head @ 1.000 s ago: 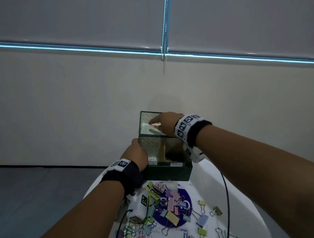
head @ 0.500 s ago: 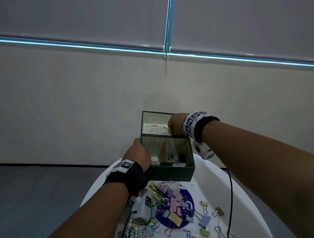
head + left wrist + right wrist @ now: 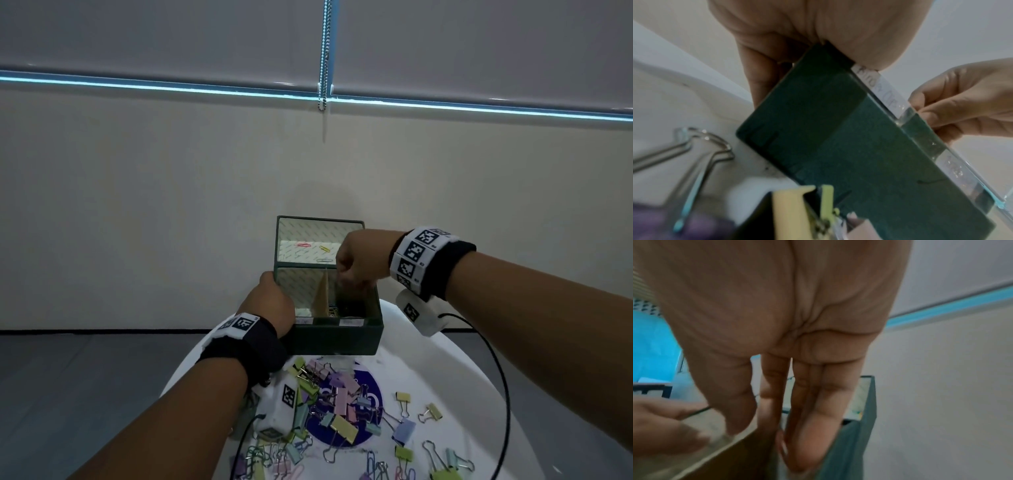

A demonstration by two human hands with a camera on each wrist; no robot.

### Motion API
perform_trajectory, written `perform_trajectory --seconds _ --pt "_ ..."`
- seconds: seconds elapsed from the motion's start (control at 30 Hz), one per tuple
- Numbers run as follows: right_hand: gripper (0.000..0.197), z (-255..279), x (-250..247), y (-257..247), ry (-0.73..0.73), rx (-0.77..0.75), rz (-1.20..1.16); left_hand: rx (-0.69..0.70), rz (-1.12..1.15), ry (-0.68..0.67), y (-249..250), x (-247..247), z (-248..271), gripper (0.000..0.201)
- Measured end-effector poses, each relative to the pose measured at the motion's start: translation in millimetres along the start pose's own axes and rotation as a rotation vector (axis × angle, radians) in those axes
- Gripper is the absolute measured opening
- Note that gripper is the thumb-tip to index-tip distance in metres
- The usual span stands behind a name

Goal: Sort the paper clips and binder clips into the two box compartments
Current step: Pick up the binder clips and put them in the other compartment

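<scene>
- now, head view: left hand (image 3: 274,301) grips the near-left corner of the green box (image 3: 337,337); right hand (image 3: 359,262), fingers bunched, hangs over the compartment right of the divider (image 3: 322,294). a second ago it was further back, under the lid (image 3: 318,241).
- left wrist view: thumb hooked over the rim; if this grip slackens the box may tip.
- right wrist view: blurred; cannot tell whether the fingers (image 3: 812,434) pinch anything. binder clips (image 3: 339,404) lie below both wrists, unsorted; paper clips (image 3: 317,247) on the lid could slide off.

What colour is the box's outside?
Dark green box, clearest in the left wrist view.
</scene>
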State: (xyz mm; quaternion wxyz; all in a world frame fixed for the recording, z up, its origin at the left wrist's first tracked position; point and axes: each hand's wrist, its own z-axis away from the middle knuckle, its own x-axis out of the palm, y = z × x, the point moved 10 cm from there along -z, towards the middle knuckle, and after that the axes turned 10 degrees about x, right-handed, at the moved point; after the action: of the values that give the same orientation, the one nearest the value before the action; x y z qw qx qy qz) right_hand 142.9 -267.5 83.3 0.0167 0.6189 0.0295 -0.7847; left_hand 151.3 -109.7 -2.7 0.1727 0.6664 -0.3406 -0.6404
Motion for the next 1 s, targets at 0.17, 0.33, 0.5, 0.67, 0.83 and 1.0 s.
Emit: perform_trajectory --seconds 0.17,0.33,0.5,0.67,0.83,1.0 --pt "0.023 -33 -27 -12 0.190 -0.030 0.016 -0.009 0.009 0.002 -1 0 -1 0.022" --pt "0.039 -63 -7 -50 0.082 -0.108 0.079 -0.009 0.015 0.004 -3 1 -2 0.023" --pt "0.025 -80 -1 -26 0.063 -0.044 0.133 0.018 0.016 0.000 -2 0 -1 0.020" --pt "0.028 -70 -3 13 0.047 0.079 0.453 0.037 0.022 -0.011 -1 0 0 0.016" --pt "0.022 -83 -11 28 0.065 0.105 0.598 0.048 0.024 0.002 0 0 -1 0.013" --pt "0.041 -128 4 70 0.085 0.227 0.762 0.045 0.020 0.004 -2 1 -2 0.007"
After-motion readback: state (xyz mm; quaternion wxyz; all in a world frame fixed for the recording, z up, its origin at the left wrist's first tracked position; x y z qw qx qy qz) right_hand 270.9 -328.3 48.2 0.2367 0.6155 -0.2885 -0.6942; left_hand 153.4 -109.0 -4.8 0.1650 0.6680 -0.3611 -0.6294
